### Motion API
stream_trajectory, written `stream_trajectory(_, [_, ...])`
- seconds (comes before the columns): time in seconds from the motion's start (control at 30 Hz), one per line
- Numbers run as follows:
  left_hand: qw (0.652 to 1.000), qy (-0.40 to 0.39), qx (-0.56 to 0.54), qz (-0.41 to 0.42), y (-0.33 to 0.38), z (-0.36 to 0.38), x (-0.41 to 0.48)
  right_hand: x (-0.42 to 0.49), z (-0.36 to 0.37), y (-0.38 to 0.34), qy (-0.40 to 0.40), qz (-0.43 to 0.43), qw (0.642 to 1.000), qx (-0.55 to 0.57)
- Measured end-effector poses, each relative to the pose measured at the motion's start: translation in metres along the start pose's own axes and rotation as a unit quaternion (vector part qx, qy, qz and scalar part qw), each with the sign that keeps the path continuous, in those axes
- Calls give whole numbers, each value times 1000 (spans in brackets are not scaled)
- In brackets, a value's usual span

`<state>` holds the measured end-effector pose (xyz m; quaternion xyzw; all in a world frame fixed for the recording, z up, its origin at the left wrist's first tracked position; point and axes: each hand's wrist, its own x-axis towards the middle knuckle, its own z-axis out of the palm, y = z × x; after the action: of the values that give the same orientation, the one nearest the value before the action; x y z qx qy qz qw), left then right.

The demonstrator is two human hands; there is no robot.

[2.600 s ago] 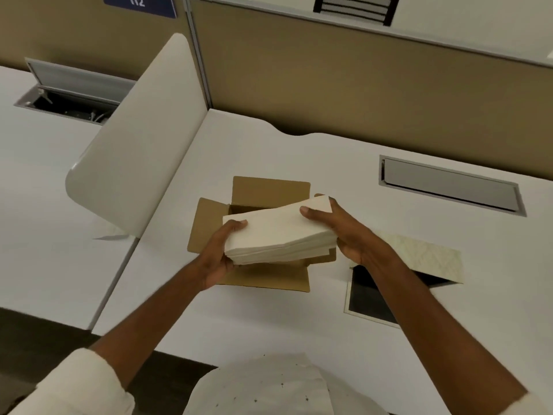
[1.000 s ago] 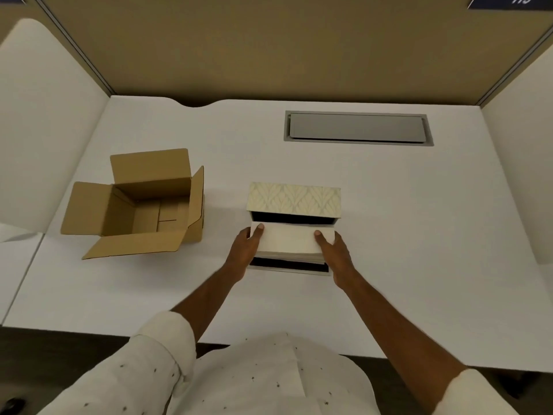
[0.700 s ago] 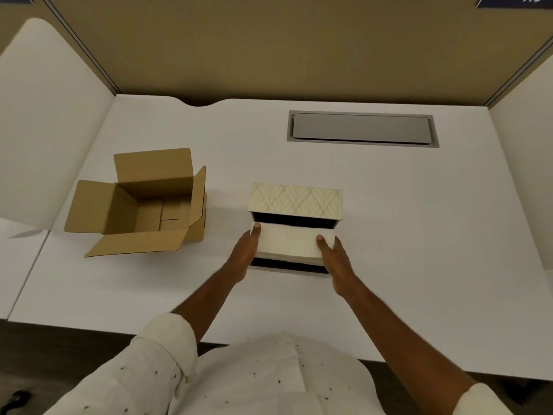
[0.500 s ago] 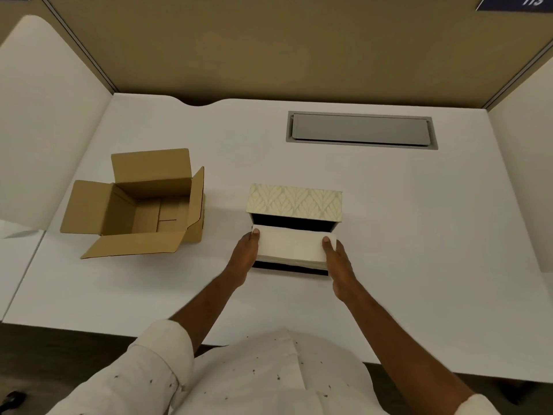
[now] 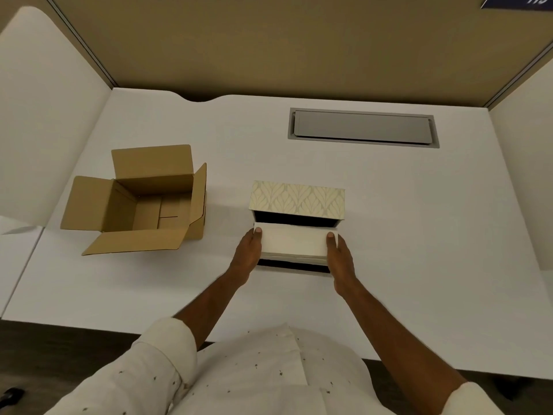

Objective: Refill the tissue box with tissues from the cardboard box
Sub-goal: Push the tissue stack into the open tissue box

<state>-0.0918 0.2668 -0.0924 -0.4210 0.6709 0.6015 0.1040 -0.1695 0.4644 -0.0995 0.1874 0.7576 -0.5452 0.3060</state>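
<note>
head | tissue stack (image 5: 294,245) between left hand (image 5: 246,255) and right hand (image 5: 340,259)

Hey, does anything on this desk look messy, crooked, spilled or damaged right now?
Nothing stands out. The tissue stack sits square over the open tissue box, held between both hands, and the cardboard box is just open and empty.

cardboard box (image 5: 140,202): 1 | tissue box (image 5: 297,202): 1 | tissue stack (image 5: 294,242): 1 | hands: 2, left hand (image 5: 247,254), right hand (image 5: 341,259) | desk hatch (image 5: 363,127): 1

Cream leaf-patterned tissue box (image 5: 297,202), white tissues (image 5: 293,243)
</note>
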Motion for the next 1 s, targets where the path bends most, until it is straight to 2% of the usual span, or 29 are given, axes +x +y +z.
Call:
stream_trajectory(0.13, [1000,4,-14,-9,0,1,-2,-4,0,3,-8,9,999,37])
stream_trajectory(0.47, [999,-15,-32,-40,-1,-16,5,-7,1,3,-21,-3,999,34])
stream_trajectory(0.67, [999,-29,-6,-12,-3,-14,0,-6,0,2,-24,-3,999,32])
stream_trajectory(1.0, [998,-47,21,-22,4,-12,1,-7,-1,4,-5,-19,1000,-3])
